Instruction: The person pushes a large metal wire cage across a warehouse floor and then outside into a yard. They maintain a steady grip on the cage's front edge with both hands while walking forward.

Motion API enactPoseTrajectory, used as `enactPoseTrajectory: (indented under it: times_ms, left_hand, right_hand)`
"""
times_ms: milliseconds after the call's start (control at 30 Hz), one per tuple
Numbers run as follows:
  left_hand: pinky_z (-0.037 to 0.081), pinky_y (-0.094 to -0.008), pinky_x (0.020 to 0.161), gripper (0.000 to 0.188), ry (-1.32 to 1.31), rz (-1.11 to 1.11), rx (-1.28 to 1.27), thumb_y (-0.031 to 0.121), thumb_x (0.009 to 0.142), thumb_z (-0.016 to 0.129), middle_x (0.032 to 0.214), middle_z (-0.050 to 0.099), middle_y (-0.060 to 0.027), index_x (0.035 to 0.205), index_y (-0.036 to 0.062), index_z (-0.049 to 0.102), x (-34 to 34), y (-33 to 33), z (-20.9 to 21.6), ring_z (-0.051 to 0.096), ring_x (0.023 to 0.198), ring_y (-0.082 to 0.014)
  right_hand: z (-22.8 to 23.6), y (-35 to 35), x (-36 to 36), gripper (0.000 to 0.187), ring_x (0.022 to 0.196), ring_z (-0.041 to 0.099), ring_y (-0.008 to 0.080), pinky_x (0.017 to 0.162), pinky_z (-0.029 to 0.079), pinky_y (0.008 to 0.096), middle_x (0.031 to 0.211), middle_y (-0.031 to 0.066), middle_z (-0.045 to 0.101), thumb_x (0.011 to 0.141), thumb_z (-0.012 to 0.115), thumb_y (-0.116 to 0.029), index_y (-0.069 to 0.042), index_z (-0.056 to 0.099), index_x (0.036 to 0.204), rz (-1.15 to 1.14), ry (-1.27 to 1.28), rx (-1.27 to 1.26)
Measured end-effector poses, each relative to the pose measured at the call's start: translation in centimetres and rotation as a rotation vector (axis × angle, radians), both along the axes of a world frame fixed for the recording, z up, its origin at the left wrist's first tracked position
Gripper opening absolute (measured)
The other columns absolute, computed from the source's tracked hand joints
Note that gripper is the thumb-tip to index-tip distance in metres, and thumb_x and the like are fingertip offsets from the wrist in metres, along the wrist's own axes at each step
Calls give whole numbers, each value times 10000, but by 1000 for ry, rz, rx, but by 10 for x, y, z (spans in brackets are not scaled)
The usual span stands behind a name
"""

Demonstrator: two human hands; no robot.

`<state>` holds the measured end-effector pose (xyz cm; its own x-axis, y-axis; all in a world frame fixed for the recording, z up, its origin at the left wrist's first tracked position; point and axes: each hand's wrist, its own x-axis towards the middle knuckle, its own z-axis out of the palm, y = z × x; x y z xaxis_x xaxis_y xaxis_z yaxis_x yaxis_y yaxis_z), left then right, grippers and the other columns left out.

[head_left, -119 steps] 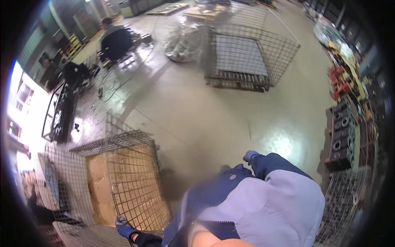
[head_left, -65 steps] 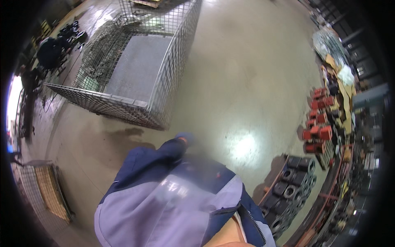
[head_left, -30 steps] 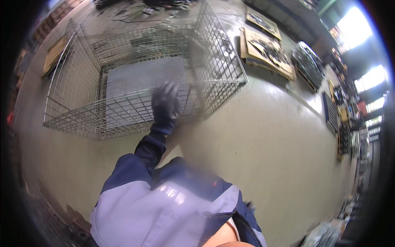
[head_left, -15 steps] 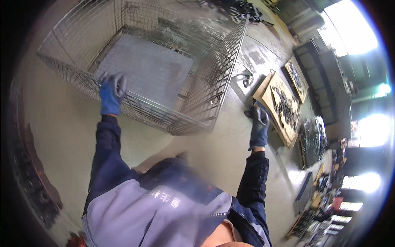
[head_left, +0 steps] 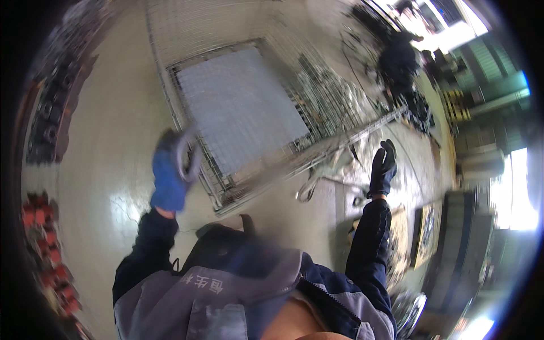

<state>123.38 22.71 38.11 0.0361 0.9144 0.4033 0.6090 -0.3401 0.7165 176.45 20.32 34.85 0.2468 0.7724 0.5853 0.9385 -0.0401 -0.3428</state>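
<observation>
My left hand (head_left: 174,170) wears a blue glove with a dark grey palm. Motion smears it, but the fingers look loosely curved, with a gap to the thumb. It is beside the near-left edge of a large wire mesh cage (head_left: 207,173); whether it touches the wire I cannot tell. A flat grey sheet (head_left: 241,107) covers most of the cage's bottom. In a similar dark glove, my right hand (head_left: 383,170) is held out to the right of the cage with straight fingers and nothing in it.
Dark metal parts (head_left: 48,122) line the far left, with red parts (head_left: 48,249) nearer. Another person (head_left: 399,59) in dark clothing is at the back right. A strap-like loop (head_left: 307,190) lies by the cage. Pallets with parts (head_left: 399,238) stand lower right.
The view has turned, so the cage appears rotated clockwise. My left hand has come away from the cage's top rim. My right hand has risen, and its fingers have straightened.
</observation>
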Motion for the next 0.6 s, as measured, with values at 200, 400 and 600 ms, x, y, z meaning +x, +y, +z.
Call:
enactPoseTrajectory:
  times_ms: [200, 400, 600]
  left_hand:
    - [511, -436, 813, 678, 426, -14, -48, 485, 809, 695, 1122, 652, -201, 1304, 33, 592, 132, -90, -5, 637, 961, -345]
    - [518, -439, 762, 650, 728, 255, -294, 535, 690, 784, 804, 675, -95, 1134, 72, 679, 158, -77, -41, 650, 803, -292]
    - [512, -431, 682, 584, 792, 298, -372, 454, 575, 879, 723, 655, -64, 1013, 114, 695, 146, -67, -46, 624, 717, -279]
  right_hand:
    - [-44, 91, 69, 243, 1022, 619, 335, 1055, 396, 468, 1031, 121, 687, 994, 499, -198, -52, 683, 1059, 349, -57, -39]
    - [-69, 140, 81, 312, 719, 638, 314, 688, 487, 425, 728, 131, 674, 973, 517, -221, -65, 742, 825, 487, -116, -98]
    - [-81, 169, 56, 188, 744, 629, 278, 673, 494, 410, 738, 97, 646, 940, 588, -221, -94, 724, 913, 609, -108, 122]
